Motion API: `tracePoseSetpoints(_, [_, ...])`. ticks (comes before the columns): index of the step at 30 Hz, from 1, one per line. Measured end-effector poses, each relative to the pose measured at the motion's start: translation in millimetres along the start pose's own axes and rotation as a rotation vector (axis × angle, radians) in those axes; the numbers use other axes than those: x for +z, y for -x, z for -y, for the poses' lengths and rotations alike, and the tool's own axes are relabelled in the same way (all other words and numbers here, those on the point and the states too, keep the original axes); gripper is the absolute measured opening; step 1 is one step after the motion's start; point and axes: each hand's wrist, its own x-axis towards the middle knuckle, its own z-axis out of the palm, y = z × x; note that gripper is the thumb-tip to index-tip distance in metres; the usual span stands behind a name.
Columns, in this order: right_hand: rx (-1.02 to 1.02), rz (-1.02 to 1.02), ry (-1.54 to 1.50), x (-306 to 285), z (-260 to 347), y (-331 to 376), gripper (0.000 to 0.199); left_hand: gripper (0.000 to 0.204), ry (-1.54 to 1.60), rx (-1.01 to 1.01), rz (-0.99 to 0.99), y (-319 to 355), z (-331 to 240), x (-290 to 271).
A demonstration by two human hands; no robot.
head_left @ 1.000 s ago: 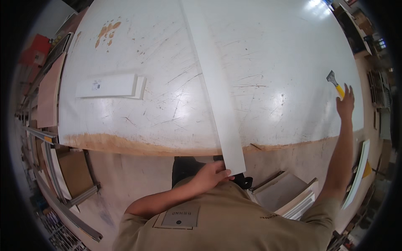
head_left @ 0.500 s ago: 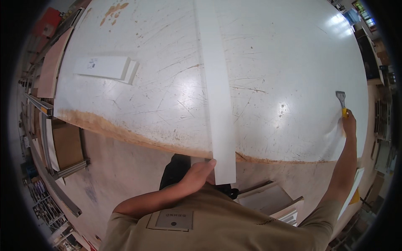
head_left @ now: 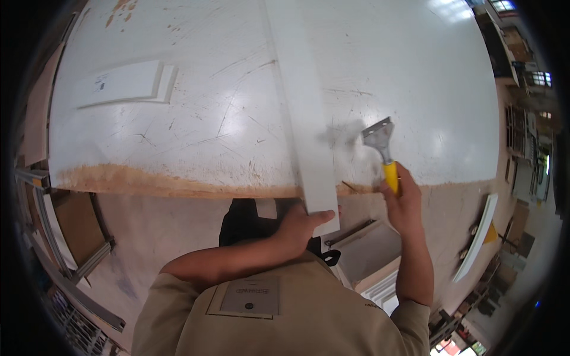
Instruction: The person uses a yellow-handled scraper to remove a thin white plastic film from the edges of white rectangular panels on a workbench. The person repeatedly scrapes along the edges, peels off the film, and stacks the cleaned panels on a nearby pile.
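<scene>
A long white board (head_left: pixel 306 113) lies across the worn white table, its near end jutting past the front edge. My left hand (head_left: pixel 301 224) grips that end, with the thumb lying on top and fingertips showing at the far side. In my right hand (head_left: pixel 405 200) is a scraper (head_left: pixel 383 142) with a yellow handle and a wide metal blade. The blade is raised to the right of the board, apart from it, and points away from me.
Two short white boards (head_left: pixel 127 83) lie stacked at the left of the table (head_left: pixel 208 133). Its front edge is chipped down to brown. Below on the right stand white panels (head_left: pixel 380 291) and a leaning white strip (head_left: pixel 477 237); a metal-framed rack (head_left: pixel 71 231) is at the left.
My right hand has brought the scraper from the table's right side leftward, close to the long board. My left thumb has moved over the board's end. The view has shifted a little.
</scene>
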Motion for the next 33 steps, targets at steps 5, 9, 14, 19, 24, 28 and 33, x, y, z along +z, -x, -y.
tracePoseSetpoints(5, [0.198,0.012,-0.174,18,24,30,0.041,0.027,-0.052,-0.082,0.003,4,-2,-23])
tracePoseSetpoints(9, [0.218,0.052,-0.114,13,51,38,0.042,0.037,0.148,-0.114,0.139,1,-10,-19])
tracePoseSetpoints(14, [0.139,0.126,0.004,9,78,56,0.050,0.037,-0.019,-0.131,0.075,-10,6,-25])
tracePoseSetpoints(19, [0.116,0.338,0.019,4,97,73,0.065,0.033,-0.014,-0.124,0.055,-7,4,-22])
tracePoseSetpoints(24, [0.032,0.314,0.051,9,107,76,0.065,0.032,0.004,-0.136,0.109,-16,7,-26])
tracePoseSetpoints(28, [-0.015,0.308,0.221,12,121,62,0.062,0.029,0.024,-0.083,0.042,-16,12,-18])
tracePoseSetpoints(33, [-0.129,0.276,0.444,22,120,53,0.065,0.030,-0.143,-0.062,-0.021,-15,4,-11])
